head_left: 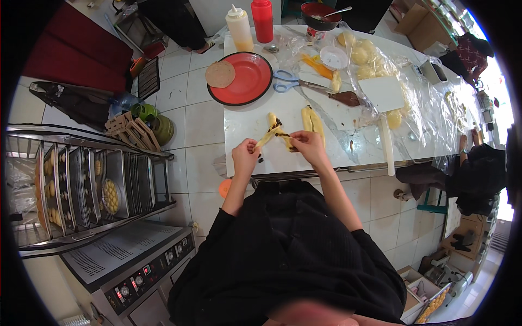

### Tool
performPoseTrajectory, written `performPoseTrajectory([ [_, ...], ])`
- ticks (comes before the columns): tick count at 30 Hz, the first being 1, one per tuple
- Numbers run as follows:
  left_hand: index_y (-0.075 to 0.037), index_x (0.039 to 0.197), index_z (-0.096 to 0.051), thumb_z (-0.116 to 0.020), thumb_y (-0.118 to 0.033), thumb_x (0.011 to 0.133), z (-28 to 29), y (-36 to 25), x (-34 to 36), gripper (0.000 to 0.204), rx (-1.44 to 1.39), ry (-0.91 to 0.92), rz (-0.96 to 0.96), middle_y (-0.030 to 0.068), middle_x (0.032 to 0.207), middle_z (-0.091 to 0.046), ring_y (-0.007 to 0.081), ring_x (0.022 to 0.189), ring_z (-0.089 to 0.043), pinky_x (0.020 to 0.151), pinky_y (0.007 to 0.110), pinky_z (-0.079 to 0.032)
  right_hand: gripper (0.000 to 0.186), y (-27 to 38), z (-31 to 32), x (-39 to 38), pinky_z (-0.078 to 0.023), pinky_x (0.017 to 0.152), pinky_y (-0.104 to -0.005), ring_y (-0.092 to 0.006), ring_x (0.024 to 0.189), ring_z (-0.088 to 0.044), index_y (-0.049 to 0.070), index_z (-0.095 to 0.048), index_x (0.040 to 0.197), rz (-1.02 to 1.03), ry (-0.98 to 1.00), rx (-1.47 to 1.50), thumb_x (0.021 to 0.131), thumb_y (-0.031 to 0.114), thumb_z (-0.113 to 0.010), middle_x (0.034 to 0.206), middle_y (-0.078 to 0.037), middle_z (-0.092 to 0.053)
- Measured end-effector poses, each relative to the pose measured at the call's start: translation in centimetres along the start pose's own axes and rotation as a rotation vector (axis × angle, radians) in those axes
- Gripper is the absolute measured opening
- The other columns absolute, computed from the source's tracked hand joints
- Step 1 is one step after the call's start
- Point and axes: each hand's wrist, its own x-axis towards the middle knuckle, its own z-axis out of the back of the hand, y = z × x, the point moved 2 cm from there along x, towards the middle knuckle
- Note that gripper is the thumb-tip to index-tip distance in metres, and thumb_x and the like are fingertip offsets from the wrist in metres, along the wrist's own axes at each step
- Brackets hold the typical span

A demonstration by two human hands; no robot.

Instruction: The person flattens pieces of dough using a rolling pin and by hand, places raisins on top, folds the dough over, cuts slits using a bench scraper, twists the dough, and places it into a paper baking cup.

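A pale yellow dough piece [274,125] with dark filling lies on the white table, joined at its far end and parted into strands at the near end. My left hand [246,154] is closed, pinching the end of the left strand. With fingers pinched together, my right hand [310,146] grips the right strand, where dark filling shows. The strands cross or twist near the middle; the exact overlap is too small to tell. Just beyond my right hand, a second long dough piece [311,118] lies with slits along it, partly hidden by that hand.
Beyond the dough are a red plate [253,81] with a round brown disc, blue-handled scissors [287,81], a brown piping bag [345,98] and squeeze bottles [239,28]. Plastic-covered dough balls [367,54] and a white scraper [382,93] sit right. A tray rack [81,185] stands left.
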Motion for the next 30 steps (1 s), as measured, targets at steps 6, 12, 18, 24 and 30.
performPoseTrajectory([
  [6,0.002,0.088,-0.061,-0.056,-0.013,0.08,-0.3,4.1,-0.1,0.018,-0.008,0.145,0.039,0.0057,0.069,-0.06,0.0088,0.064,-0.056,0.06,0.021,-0.046,0.019,-0.2,-7.8,1.3,-0.047,0.055,-0.0221,-0.0108,0.058,-0.059,-0.004,-0.059,0.083,0.253,0.041,-0.297,0.069,0.008,-0.062,0.067,-0.009,-0.061],
  [12,0.003,0.095,-0.058,-0.051,-0.025,0.085,1.5,4.3,0.7,0.031,-0.468,0.054,0.455,0.0054,0.078,-0.061,0.0088,0.067,-0.056,0.059,0.02,-0.044,0.02,-2.8,-11.1,1.0,-0.046,0.065,-0.0349,-0.0271,0.073,-0.057,-0.002,-0.059,0.081,0.314,-0.06,-0.709,0.066,0.011,-0.063,0.079,-0.016,-0.06],
  [18,0.004,0.088,-0.06,-0.062,-0.018,0.077,1.9,2.8,1.1,0.025,-0.288,0.097,0.274,0.005,0.069,-0.062,0.0093,0.058,-0.056,0.053,0.023,-0.044,0.033,-3.3,-9.1,0.2,-0.039,0.078,-0.0396,-0.0338,0.091,-0.046,-0.001,-0.054,0.092,0.379,0.168,-0.662,0.065,0.012,-0.065,0.093,-0.018,-0.052],
  [24,-0.001,0.09,-0.059,-0.061,-0.004,0.072,2.1,-0.2,0.7,0.018,0.067,-0.113,0.022,0.0071,0.068,-0.06,0.0134,0.058,-0.057,0.054,0.025,-0.045,0.052,-3.9,-8.4,-1.8,-0.041,0.076,-0.0404,-0.0333,0.089,-0.047,0.005,-0.044,0.106,0.371,-0.082,-0.726,0.061,0.009,-0.07,0.098,-0.015,-0.045],
  [30,-0.004,0.093,-0.059,-0.062,-0.004,0.068,1.6,-0.2,-0.2,0.025,0.358,-0.184,-0.395,0.0109,0.077,-0.056,0.0213,0.062,-0.056,0.058,0.029,-0.046,0.029,-5.3,-8.0,-0.9,-0.045,0.07,-0.0395,-0.0326,0.082,-0.051,0.003,-0.052,0.095,0.416,0.014,-0.879,0.068,0.006,-0.061,0.093,-0.016,-0.048],
])
